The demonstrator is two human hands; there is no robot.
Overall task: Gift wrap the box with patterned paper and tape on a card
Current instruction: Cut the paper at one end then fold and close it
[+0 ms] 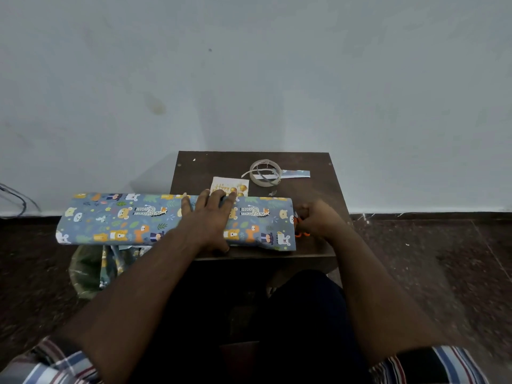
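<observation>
- Half done at best: patterned paper (155, 220) folded over along table (313, 189) front edge, overhanging left; box unseen.
- Left hand (210, 217) pressing flat; right hand (318, 220) clutching orange scissors (298, 227) at paper's right end.
- Card (230, 185), tape roll (264, 173) waiting near back edge, untaped.
</observation>
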